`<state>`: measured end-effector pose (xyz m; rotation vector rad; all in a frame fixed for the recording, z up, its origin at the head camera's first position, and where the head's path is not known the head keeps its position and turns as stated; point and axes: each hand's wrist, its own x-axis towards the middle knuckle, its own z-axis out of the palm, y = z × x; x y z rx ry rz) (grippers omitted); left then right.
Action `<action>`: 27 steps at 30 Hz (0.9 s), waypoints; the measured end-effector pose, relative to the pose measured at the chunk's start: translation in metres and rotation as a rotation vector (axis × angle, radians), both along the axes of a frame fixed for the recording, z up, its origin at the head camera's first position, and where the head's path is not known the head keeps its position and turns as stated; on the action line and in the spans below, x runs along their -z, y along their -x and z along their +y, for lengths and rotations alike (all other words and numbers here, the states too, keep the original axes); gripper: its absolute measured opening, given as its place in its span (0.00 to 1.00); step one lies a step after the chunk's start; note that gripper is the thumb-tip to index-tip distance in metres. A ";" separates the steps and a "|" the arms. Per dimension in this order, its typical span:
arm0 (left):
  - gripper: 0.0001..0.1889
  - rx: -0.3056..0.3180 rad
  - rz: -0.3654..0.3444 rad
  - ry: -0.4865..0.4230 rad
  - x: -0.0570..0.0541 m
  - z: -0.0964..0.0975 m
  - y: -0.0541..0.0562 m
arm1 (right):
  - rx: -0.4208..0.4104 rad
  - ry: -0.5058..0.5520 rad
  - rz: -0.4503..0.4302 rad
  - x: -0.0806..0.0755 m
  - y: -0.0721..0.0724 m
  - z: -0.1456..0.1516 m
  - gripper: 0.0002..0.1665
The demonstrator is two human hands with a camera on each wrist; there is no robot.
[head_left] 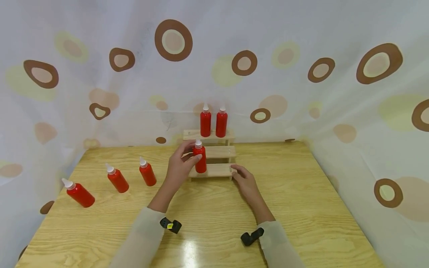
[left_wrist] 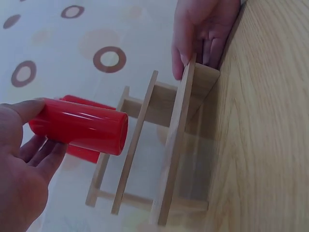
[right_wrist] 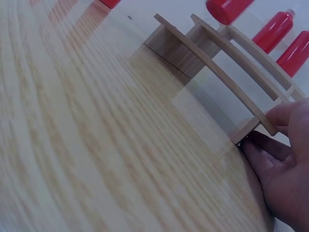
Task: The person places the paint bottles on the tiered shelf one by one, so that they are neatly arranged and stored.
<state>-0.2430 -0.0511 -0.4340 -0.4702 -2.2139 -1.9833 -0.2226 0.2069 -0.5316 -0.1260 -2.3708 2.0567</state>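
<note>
My left hand (head_left: 179,163) grips a red squeeze bottle (head_left: 200,160) with a white pointed cap, thumb on one side and fingers on the other. In the left wrist view the base of that bottle (left_wrist: 82,126) hangs in the air beside the steps of a three-tier wooden rack (left_wrist: 175,130). My right hand (head_left: 246,183) holds the right end of the rack's lowest step, which the right wrist view shows between the thumb and fingers of this hand (right_wrist: 287,171). Two more red bottles, one on the left (head_left: 205,124) and one on the right (head_left: 221,124), stand upright on the top step.
Three similar bottles stand on the wooden table (head_left: 207,223) to the left: one near the rack (head_left: 148,174), one in the middle (head_left: 118,181) and one at the far left (head_left: 80,195). A patterned cloth (head_left: 285,29) hangs behind the rack and along both sides.
</note>
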 end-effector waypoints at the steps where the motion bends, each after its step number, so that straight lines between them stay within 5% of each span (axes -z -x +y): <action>1: 0.24 0.006 0.006 0.002 -0.001 0.005 0.003 | -0.006 -0.002 -0.005 -0.002 -0.001 0.000 0.22; 10: 0.22 0.030 0.050 0.049 -0.007 0.035 0.032 | -0.009 -0.029 -0.006 -0.031 -0.016 -0.006 0.22; 17: 0.25 0.052 0.048 0.064 -0.008 0.056 0.051 | 0.028 -0.026 0.027 0.004 0.001 0.003 0.20; 27: 0.24 0.086 0.055 0.085 0.001 0.076 0.063 | 0.019 -0.002 0.015 0.003 -0.001 0.000 0.22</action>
